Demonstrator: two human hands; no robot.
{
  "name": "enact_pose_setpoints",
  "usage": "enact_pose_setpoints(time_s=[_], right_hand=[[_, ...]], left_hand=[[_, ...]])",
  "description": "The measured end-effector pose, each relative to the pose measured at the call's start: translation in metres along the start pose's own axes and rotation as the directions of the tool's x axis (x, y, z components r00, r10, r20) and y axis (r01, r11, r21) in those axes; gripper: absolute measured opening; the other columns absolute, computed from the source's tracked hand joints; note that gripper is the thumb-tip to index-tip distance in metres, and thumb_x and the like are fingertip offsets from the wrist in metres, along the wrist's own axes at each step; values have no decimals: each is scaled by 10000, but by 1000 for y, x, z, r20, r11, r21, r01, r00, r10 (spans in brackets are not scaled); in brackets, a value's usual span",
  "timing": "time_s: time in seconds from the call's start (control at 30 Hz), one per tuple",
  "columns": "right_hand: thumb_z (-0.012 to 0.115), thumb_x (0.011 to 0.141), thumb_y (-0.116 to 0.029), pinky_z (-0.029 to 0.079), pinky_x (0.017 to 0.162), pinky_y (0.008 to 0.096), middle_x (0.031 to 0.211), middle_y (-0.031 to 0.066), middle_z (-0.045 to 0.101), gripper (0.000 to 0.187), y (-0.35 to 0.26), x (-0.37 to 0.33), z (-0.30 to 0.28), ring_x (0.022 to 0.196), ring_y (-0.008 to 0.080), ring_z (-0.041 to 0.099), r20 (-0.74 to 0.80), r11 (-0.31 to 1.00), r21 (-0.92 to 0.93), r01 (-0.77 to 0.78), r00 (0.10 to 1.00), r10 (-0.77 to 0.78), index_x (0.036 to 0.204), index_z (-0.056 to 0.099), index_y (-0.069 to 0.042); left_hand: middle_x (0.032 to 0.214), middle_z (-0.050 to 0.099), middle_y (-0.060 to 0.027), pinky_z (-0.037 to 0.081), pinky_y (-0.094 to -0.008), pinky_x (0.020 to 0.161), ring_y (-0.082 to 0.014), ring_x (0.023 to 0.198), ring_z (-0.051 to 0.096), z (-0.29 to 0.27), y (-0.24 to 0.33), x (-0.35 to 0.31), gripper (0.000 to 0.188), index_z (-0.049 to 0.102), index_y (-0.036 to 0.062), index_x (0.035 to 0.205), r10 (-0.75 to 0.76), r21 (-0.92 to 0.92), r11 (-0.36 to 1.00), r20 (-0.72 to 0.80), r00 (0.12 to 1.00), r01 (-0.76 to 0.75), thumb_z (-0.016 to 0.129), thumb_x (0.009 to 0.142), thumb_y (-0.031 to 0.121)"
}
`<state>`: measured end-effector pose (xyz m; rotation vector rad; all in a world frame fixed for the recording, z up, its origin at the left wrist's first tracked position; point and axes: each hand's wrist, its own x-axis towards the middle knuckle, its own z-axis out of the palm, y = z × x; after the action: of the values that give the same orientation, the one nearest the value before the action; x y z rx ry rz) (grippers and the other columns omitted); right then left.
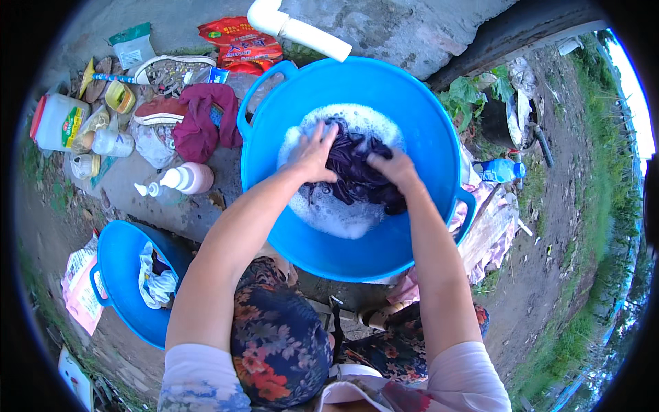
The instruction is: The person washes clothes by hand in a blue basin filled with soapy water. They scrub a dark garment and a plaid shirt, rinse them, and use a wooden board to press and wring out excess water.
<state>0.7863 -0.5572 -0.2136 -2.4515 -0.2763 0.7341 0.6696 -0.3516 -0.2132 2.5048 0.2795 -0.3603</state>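
Note:
A large blue plastic basin [419,117] with side handles holds white suds [343,223] and a wet, bunched dark purple garment [353,172]. My left hand [314,154] lies at the garment's left edge, over cloth and foam, its fingers stretched and spread. On the right side of the same cloth is my right hand [395,167], fingers curled down into the folds and closed on them; the fingertips are partly hidden. How far the garment reaches under the foam cannot be seen.
A white pipe [309,36] juts over the basin's far rim. Left stand a pump bottle [189,178], maroon cloth [195,123], shoes and a clear jug [60,122]. A smaller blue tub [123,275] with clothes sits lower left. A blue bottle [500,170] lies right.

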Motion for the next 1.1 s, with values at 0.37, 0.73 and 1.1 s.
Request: enact_pose_setpoints(time_s=[0.37,0.73,1.1], right_hand=[[730,632,16,470,905,341,1078,126,649,559,-43,-65,-101,992,233,617,-64,966,-33,256,964,-258,1173,595,-20],[628,676,157,500,787,266,934,67,655,437,-128,-81,-148,824,149,624,-216,723,584,369,929,-300,1086,596,8],[834,646,-309,409,991,427,1332,116,493,806,-38,-45,-24,1217,295,475,-28,787,-282,549,815,-578,1347,463,-162]], left_hand=[[1482,256,-166,361,-465,1038,-375,1340,300,-14,25,-22,838,349,189,1425,-14,98,995,-9,1000,15,750,693,103],[997,645,-227,484,-476,840,-403,930,614,27,28,4,572,558,104,1207,214,-207,962,181,960,-175,719,702,319],[1163,598,-76,422,-301,961,-153,1066,554,-28,47,-14,505,531,18,1253,253,-938,309,-80,964,-159,680,773,66]])
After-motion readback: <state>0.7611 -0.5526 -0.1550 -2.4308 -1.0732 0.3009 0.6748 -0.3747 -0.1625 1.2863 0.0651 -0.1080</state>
